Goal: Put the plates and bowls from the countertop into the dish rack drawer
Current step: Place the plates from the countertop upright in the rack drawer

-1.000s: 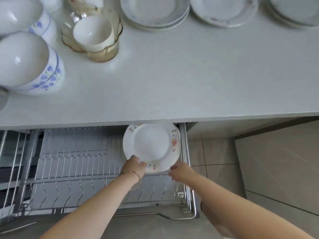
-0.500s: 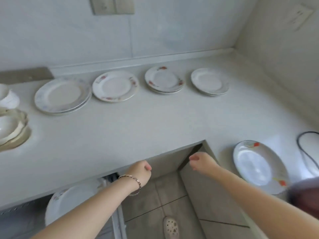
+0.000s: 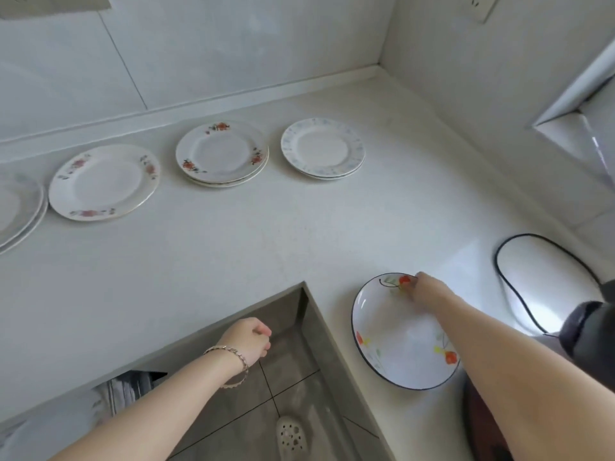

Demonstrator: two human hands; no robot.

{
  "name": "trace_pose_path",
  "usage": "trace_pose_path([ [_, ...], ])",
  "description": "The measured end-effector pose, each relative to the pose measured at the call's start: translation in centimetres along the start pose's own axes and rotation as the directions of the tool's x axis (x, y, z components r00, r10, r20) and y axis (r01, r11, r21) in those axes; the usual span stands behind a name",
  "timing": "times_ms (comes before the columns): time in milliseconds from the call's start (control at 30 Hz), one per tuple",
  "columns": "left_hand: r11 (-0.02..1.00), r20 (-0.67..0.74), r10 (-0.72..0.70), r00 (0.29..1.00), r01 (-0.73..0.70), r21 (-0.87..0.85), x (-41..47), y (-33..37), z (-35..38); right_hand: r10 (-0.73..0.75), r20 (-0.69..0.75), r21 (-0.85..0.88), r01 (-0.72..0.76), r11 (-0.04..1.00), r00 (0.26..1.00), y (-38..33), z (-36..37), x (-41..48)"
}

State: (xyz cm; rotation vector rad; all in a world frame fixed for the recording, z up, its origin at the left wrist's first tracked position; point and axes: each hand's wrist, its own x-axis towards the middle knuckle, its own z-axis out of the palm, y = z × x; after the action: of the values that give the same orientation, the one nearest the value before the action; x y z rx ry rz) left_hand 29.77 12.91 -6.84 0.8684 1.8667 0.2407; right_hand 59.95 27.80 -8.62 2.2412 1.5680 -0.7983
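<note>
A white black-rimmed plate with red flowers lies flat on the countertop at the near right. My right hand is on its far rim, fingers curled over the edge. My left hand, bracelet on the wrist, hangs loosely closed and empty over the counter's front edge. At the back lie a pink-flowered plate, a red-flowered stack and a blue-patterned stack. The dish rack drawer shows at the lower left under the counter, with blurred white plates in it.
More pale plates are cut off at the left edge. A white oval dish with a black rim sits at the far right. The counter forms an inner corner against tiled walls. A slipper is on the grey floor below.
Both hands let go of the floral plates in the drawer and rose. The view swung up and right; my right hand reached onto the black-rimmed plate.
</note>
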Motion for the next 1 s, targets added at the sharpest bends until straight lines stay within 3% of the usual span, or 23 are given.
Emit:
trace_pose_path([
  [167,0.994,-0.024,-0.091,0.996,0.089,-0.066,-0.5,-0.9,-1.0,-0.076,0.018,-0.018,0.076,0.997,0.997,-0.2,-1.0,0.7],
  [267,0.959,0.075,-0.145,0.987,0.159,-0.236,-1.3,0.1,-0.2,-0.15,0.037,0.036,0.149,0.988,0.988,-0.3,-1.5,0.5],
  [400,0.844,0.342,-0.17,0.924,0.316,-0.434,-2.3,3.1,3.3,-0.229,0.037,0.112,0.224,0.968,0.973,-0.9,-2.0,0.0],
  [533,0.66,0.423,-0.171,0.89,0.422,-0.621,-1.8,5.2,6.4,-0.244,0.015,0.22,0.235,0.947,0.97,-2.8,-1.3,-0.4],
  [600,0.565,0.353,-0.189,0.916,0.395,-0.724,-1.6,5.3,6.3,-0.268,-0.004,0.258,0.26,0.931,0.964,-4.3,-0.6,-0.9],
  [767,0.736,-0.048,-0.193,0.98,0.113,-0.667,-2.2,1.8,1.8,-0.358,-0.039,0.302,0.352,0.886,0.933,-10.1,1.1,-4.1],
  [1000,0.757,-0.283,-0.155,0.946,-0.07,-0.65,-7.3,-10.6,-6.9,-0.585,-0.069,0.326,0.572,0.752,0.808,-18.7,6.9,-15.5],
])
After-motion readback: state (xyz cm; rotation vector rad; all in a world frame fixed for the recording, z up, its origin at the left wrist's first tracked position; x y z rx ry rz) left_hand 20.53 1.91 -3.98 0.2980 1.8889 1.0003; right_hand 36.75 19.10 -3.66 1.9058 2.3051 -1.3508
